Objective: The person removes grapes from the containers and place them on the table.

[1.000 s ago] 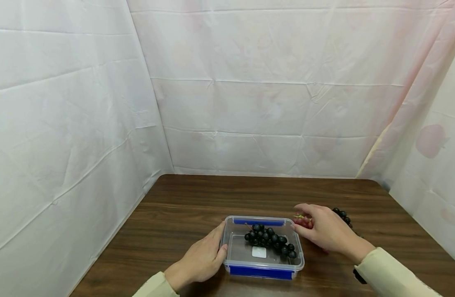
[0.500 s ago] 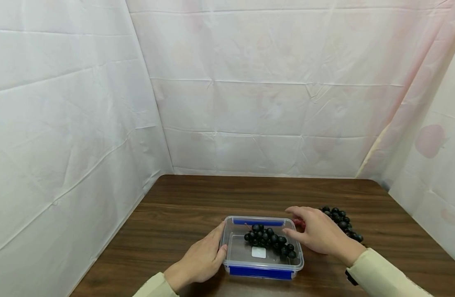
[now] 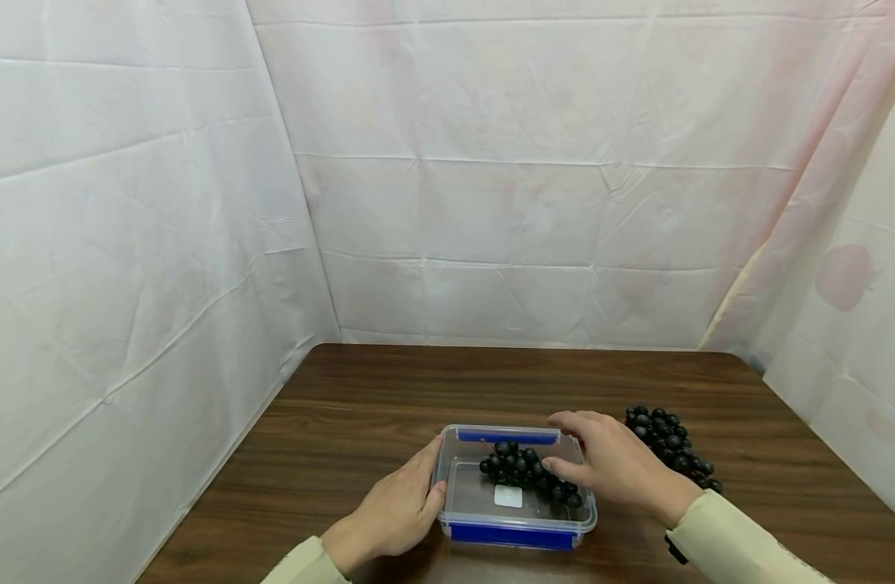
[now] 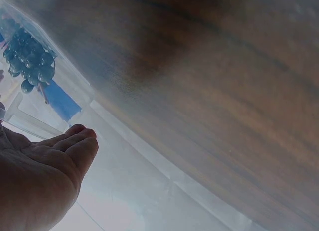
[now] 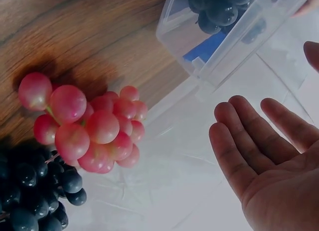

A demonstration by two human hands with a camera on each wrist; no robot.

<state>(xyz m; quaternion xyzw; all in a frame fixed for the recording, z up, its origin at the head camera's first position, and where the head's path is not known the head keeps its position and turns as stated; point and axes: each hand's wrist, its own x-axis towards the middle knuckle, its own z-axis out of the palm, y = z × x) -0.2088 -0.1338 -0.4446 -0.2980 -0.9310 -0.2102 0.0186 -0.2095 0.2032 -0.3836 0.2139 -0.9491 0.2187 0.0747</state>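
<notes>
A clear lidless-looking plastic container [image 3: 513, 534] with blue clips stands on the table, holding a bunch of black grapes [image 3: 513, 465]. Along its left side rests my left hand [image 3: 398, 504], fingers straight, thumb at the rim. My right hand [image 3: 613, 464] hovers over the container's right rim, fingers extended and holding nothing. In the right wrist view a bunch of red grapes [image 5: 102, 125] lies apart from that hand; the hand hides it in the head view. Another black bunch [image 3: 672, 446] lies to the right, beside the red one.
The dark wooden table [image 3: 389, 389] extends behind and to both sides of the container. White cloth [image 3: 505, 203] hangs at the back, left and right of the table.
My right hand has shifted left from over the red grapes to the container's right rim, uncovering more of the black bunch on the right. The left hand and container stay put.
</notes>
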